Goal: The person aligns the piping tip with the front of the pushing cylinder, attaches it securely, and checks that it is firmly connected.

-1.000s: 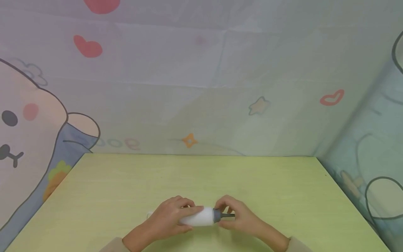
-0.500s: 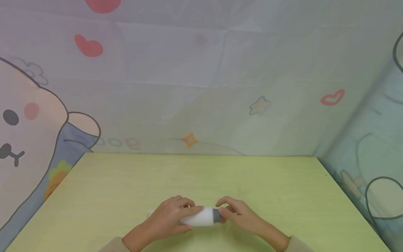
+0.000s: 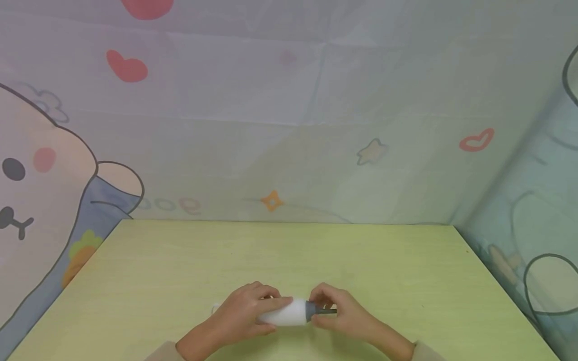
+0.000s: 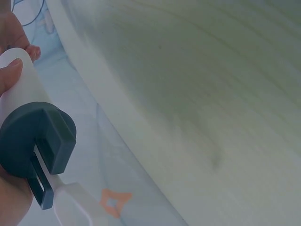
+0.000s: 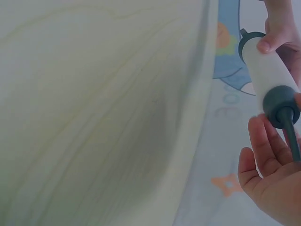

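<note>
A large white syringe (image 3: 289, 312) lies level in both hands, close over the table's near side. My left hand (image 3: 246, 311) grips its barrel from above, thumb along the side. In the left wrist view a dark green collar (image 4: 21, 139) with flat tabs sits at one end, and a pale plunger handle (image 4: 77, 202) sticks out of it. At the other end is a grey-green nozzle cap (image 5: 281, 106) with a long thin nozzle (image 3: 326, 311). My right hand (image 3: 345, 308) pinches this cap between thumb and fingers, with the nozzle pointing into the palm.
The pale yellow-green table (image 3: 289, 255) stretches away beneath both hands. Behind it hangs a cloth backdrop (image 3: 316, 100) printed with hearts, stars and a cartoon animal. Beige sleeves (image 3: 426, 351) show at the front edge of the view.
Half a second ago the right hand was turned with its thumb over the cap, hiding the nozzle. It has rolled back, and the nozzle shows again. The left hand keeps its place.
</note>
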Demonstrator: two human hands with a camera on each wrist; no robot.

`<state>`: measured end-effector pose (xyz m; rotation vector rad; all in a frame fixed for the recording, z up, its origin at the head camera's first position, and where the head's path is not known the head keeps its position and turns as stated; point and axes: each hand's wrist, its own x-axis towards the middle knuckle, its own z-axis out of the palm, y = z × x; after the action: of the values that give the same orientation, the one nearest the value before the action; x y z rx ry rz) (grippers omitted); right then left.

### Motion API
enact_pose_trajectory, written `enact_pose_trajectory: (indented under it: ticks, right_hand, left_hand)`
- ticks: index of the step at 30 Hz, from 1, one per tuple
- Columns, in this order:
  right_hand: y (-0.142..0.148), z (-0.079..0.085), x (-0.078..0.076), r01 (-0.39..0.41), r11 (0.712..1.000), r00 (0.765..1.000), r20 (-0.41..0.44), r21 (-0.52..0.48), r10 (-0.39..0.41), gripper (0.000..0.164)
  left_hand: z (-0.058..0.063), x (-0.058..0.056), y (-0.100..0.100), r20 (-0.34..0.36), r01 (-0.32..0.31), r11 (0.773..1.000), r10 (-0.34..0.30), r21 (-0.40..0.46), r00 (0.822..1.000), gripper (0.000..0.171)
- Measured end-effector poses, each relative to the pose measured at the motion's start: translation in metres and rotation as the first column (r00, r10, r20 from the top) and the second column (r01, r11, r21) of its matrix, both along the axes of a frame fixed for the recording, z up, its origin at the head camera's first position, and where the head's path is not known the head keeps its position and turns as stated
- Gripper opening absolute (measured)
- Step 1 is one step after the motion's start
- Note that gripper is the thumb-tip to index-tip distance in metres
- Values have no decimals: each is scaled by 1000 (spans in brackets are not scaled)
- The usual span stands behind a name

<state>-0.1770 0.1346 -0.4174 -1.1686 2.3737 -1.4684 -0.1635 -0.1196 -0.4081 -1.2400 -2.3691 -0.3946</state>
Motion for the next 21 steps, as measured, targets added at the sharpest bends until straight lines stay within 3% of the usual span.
enact_pose_trajectory:
  ticks: [4,7,16,19,21]
  right_hand:
    - [2,1,0,-14,1000,993,119,-15,16,14]
    - [3,2,-1,5,1000,989,148,0,-5,18]
    - [0,-1,1,20,999,997,-76,34,-18,31]
    - [-1,-1,1,23,999,997,-78,30,-21,26]
    - [0,-1,1,13,1000,1000,-16,23,-13,21]
  left_hand:
    - [1,0,1,13,-4,1000,4,-1,1000,57]
    - [1,1,1,11,-5,1000,5,1,1000,58]
    - [2,1,0,15,-8,1000,8,2,1000,57]
    - [2,1,1,8,5,1000,-5,7,1000,58]
    - [2,1,2,-5,14,1000,-14,13,1000,58]
